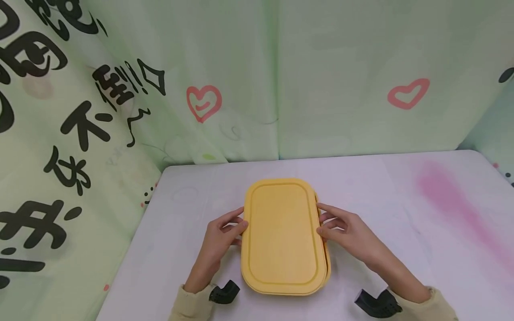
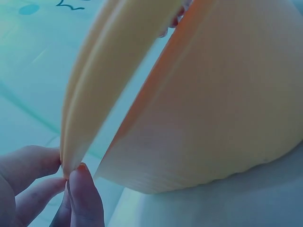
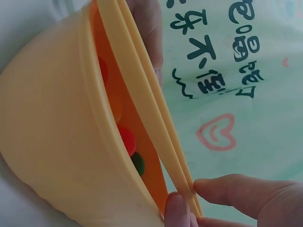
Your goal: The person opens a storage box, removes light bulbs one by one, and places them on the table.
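Note:
A yellow rectangular lid (image 1: pixel 285 236) with rounded corners is held just over a deep yellow container (image 2: pixel 213 123). A gap shows between lid and rim in both wrist views. My left hand (image 1: pixel 218 238) pinches the lid's left edge between thumb and fingers. On the opposite edge, my right hand (image 1: pixel 353 232) pinches the lid the same way. Through the gap in the right wrist view, a red round piece (image 3: pixel 126 139) and a dark green piece (image 3: pixel 137 163) are visible inside the container. From the head view the lid hides nearly all of the container.
The container stands on a table with a pale cloth (image 1: pixel 192 191), which bears a pink smear (image 1: pixel 445 191) at the right. Pale green curtains (image 1: pixel 329 53) with black writing and hearts hang behind and to the left. Black wrist devices (image 1: pixel 225 293) sit at both cuffs.

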Motion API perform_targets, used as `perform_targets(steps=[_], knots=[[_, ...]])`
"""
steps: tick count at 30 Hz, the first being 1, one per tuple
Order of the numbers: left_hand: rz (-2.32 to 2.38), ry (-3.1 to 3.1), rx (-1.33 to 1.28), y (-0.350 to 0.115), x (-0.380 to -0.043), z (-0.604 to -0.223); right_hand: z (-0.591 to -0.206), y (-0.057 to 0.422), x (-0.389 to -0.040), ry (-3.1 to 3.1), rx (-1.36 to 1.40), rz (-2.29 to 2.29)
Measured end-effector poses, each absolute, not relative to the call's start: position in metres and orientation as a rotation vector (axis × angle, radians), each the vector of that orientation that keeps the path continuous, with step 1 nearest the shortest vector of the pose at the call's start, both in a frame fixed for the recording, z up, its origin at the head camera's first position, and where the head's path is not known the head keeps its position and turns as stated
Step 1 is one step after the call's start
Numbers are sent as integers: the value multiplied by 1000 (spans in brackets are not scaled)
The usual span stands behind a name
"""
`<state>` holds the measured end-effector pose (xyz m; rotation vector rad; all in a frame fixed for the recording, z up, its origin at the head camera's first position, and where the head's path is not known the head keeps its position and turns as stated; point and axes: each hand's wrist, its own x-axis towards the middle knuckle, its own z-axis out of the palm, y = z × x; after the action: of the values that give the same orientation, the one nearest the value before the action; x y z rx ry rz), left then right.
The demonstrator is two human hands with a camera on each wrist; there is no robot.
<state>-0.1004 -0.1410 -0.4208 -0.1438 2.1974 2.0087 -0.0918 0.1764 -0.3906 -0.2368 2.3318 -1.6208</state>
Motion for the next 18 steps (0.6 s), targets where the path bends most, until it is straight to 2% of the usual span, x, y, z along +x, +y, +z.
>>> perform_targets(steps=[18], knots=[[2009,2195,-147,-156,-102,-418,-388,165,-93,2329,-307,-1630]])
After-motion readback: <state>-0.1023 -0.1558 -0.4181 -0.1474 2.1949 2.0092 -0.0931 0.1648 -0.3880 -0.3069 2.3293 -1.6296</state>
